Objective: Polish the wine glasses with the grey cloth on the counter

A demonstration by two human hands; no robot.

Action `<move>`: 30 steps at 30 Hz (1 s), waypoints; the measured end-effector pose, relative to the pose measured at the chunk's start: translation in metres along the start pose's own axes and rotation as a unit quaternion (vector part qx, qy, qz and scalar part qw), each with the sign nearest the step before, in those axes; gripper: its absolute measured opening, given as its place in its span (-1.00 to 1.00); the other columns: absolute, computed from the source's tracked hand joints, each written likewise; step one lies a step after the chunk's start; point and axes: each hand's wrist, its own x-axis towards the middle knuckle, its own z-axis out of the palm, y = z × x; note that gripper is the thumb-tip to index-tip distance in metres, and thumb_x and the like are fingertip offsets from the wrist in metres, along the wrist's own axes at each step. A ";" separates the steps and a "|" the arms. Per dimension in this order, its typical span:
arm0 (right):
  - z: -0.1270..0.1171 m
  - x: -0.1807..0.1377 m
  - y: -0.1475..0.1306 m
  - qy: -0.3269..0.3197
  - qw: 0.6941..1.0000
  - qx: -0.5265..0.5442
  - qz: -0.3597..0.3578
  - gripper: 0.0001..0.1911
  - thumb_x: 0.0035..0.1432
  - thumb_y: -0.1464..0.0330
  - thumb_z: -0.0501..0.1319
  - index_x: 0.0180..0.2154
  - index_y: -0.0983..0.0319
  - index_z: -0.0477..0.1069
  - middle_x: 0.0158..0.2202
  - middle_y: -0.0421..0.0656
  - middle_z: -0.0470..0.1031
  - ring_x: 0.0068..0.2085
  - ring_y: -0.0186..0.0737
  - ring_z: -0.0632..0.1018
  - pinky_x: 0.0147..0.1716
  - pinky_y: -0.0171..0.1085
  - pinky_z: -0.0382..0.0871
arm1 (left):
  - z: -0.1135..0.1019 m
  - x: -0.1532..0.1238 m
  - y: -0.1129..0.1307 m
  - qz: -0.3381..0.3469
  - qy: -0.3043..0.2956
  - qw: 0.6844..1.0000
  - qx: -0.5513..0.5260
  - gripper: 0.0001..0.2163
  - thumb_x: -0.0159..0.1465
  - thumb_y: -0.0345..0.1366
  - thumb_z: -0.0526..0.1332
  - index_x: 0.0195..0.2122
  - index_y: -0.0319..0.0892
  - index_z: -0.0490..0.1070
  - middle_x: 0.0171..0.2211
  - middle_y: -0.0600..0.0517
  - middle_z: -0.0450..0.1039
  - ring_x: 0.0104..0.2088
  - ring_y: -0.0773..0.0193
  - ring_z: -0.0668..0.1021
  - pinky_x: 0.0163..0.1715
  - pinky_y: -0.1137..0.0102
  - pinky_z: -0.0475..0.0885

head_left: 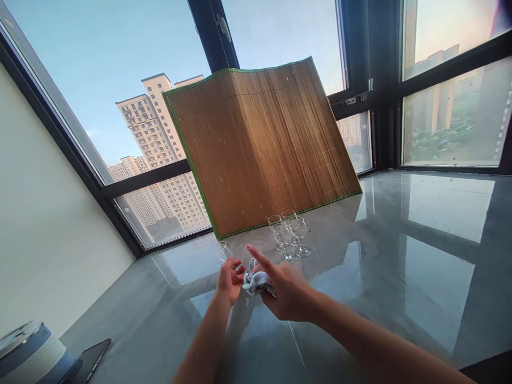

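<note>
My left hand [229, 280] grips a clear wine glass [222, 252] by its stem, the bowl tilted up and to the left. My right hand [282, 290] holds a small grey cloth [255, 281] pressed against the foot of that glass, with the index finger stretched out. Just beyond my hands, several empty wine glasses [288, 234] stand upright in a tight group on the glossy grey surface [400, 266].
A bamboo mat [260, 144] with green edging leans against the window behind the glasses. At the lower left lie a dark phone [90, 360] and a round white and blue container [28, 354]. A white wall runs along the left.
</note>
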 end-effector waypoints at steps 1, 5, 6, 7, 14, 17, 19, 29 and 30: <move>0.000 0.001 0.000 0.003 1.000 0.011 0.008 0.01 0.04 0.51 0.18 0.43 0.11 -0.25 -0.25 -0.15 0.61 -0.28 -0.15 0.56 -0.24 -0.24 0.39 | 0.001 0.000 -0.002 -0.006 -0.004 1.000 0.000 -0.76 0.02 -0.39 0.31 -0.38 -0.12 0.23 -0.53 0.15 0.31 -0.64 0.39 0.42 -0.70 0.51 0.18; 0.001 0.005 0.006 0.015 0.998 0.043 0.049 0.09 -0.03 0.55 0.18 0.43 0.12 -0.32 -0.29 -0.20 0.58 -0.37 -0.21 0.51 -0.30 -0.27 0.36 | 0.005 0.000 -0.007 -0.014 -0.016 1.000 -0.001 -0.70 -0.02 -0.46 0.31 -0.34 -0.10 0.21 -0.55 0.19 0.30 -0.65 0.42 0.40 -0.70 0.53 0.15; 0.001 0.006 0.009 0.019 0.997 0.045 0.057 0.10 -0.05 0.57 0.18 0.43 0.11 -0.32 -0.30 -0.22 0.56 -0.39 -0.23 0.49 -0.32 -0.28 0.35 | 0.006 0.000 -0.008 -0.011 -0.017 1.000 -0.001 -0.68 -0.02 -0.47 0.31 -0.31 -0.10 0.21 -0.55 0.21 0.29 -0.66 0.44 0.38 -0.70 0.55 0.12; 0.002 0.007 0.011 0.024 0.997 0.046 0.063 0.11 -0.07 0.58 0.17 0.42 0.10 -0.31 -0.30 -0.23 0.55 -0.41 -0.25 0.47 -0.33 -0.29 0.34 | 0.006 0.000 -0.009 -0.009 -0.018 1.000 -0.001 -0.67 -0.01 -0.47 0.31 -0.29 -0.09 0.21 -0.55 0.22 0.29 -0.67 0.45 0.37 -0.71 0.56 0.10; 0.000 0.012 0.025 0.076 0.989 0.078 0.104 0.06 -0.08 0.60 0.19 0.40 0.12 -0.20 -0.40 -0.30 0.46 -0.44 -0.33 0.39 -0.37 -0.32 0.28 | 0.014 -0.009 -0.014 -0.044 -0.075 0.996 0.026 -0.62 -0.05 -0.47 0.33 -0.25 -0.11 0.21 -0.49 0.18 0.33 -0.63 0.49 0.39 -0.73 0.62 -0.02; -0.002 0.012 0.028 0.090 0.985 0.096 0.109 0.04 -0.06 0.60 0.19 0.40 0.12 -0.20 -0.41 -0.32 0.43 -0.43 -0.34 0.38 -0.37 -0.33 0.28 | 0.017 -0.014 -0.018 -0.060 -0.119 0.990 0.041 -0.60 -0.08 -0.47 0.34 -0.23 -0.12 0.24 -0.40 0.14 0.39 -0.57 0.50 0.43 -0.71 0.63 0.01; -0.003 0.013 0.028 0.102 0.984 0.101 0.110 0.03 -0.05 0.61 0.19 0.40 0.11 -0.18 -0.41 -0.32 0.42 -0.42 -0.33 0.39 -0.36 -0.32 0.30 | 0.019 -0.019 -0.022 -0.059 -0.166 0.983 0.057 -0.57 -0.09 -0.46 0.34 -0.19 -0.13 0.27 -0.35 0.13 0.41 -0.54 0.52 0.43 -0.70 0.64 0.04; -0.008 0.012 0.025 0.168 0.978 0.110 0.060 -0.03 -0.04 0.60 0.21 0.37 0.11 -0.06 -0.37 -0.30 0.45 -0.42 -0.34 0.41 -0.36 -0.32 0.36 | 0.025 -0.034 -0.031 -0.037 -0.245 0.939 0.238 -0.60 0.03 -0.29 0.34 -0.10 -0.17 0.32 -0.35 0.09 0.43 -0.49 0.42 0.51 -0.66 0.56 0.06; -0.011 0.013 0.025 0.194 0.974 0.105 0.057 -0.06 -0.03 0.58 0.21 0.36 0.12 -0.03 -0.34 -0.28 0.47 -0.40 -0.33 0.44 -0.33 -0.31 0.39 | 0.025 -0.033 -0.031 -0.028 -0.241 0.931 0.271 -0.60 0.05 -0.25 0.33 -0.08 -0.18 0.33 -0.32 0.06 0.45 -0.51 0.43 0.51 -0.67 0.55 0.05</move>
